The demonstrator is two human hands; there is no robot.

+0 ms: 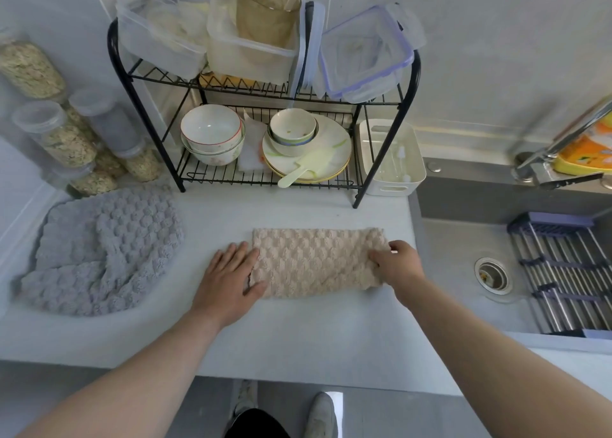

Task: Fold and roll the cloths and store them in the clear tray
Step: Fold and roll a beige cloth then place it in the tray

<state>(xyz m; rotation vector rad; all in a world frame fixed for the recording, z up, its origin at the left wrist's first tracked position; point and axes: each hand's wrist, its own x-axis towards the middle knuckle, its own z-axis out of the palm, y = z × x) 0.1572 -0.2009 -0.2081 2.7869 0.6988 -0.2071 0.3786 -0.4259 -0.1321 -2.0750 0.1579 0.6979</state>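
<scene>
L hand (231, 272) flat, open, pinning cloth (314, 262) on bench (298, 331); R hand (397, 265) pinches end. Roll tight twd L, keep edges even.

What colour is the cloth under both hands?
Beige cloth, with a bumpy checked weave; seen in the head view.

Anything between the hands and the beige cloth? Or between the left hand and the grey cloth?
Nothing visible. The left hand lies flat on the left edge of the beige cloth; the right hand grips its right edge. Only bare counter separates the left hand from the grey cloth.
</scene>
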